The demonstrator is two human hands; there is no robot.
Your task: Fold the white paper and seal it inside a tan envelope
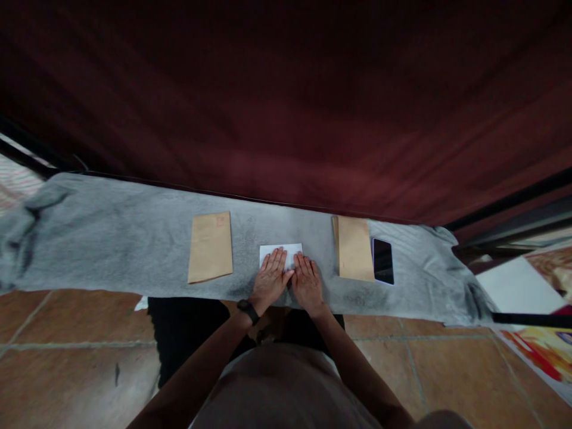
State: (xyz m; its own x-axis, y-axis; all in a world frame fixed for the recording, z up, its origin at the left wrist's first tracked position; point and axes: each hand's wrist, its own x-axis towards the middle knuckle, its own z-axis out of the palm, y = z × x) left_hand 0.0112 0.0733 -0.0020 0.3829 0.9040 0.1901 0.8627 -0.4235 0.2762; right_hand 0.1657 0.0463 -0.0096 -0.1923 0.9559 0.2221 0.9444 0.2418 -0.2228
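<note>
A white sheet of paper (280,247), perhaps folded, lies on the grey cloth in front of me. Flat on its left part rests my left hand (270,277), fingers stretched out, with a dark band on the wrist. My right hand (307,282) lies flat over the paper's right edge, its fingers straight too. The thumbs nearly meet, and both palms hide the paper's near part. To the left is a brown envelope (211,247) with a small red mark in its top corner. Several brown envelopes (355,249) overlap in a stack to the right.
A dark-screened phone (383,261) lies right of the stacked envelopes. The grey cloth (120,232) covers a long narrow surface, with a dark red curtain-like sheet (286,137) rising behind it. Tiled floor (447,369) shows below. White board-like sheets (518,286) stand at far right.
</note>
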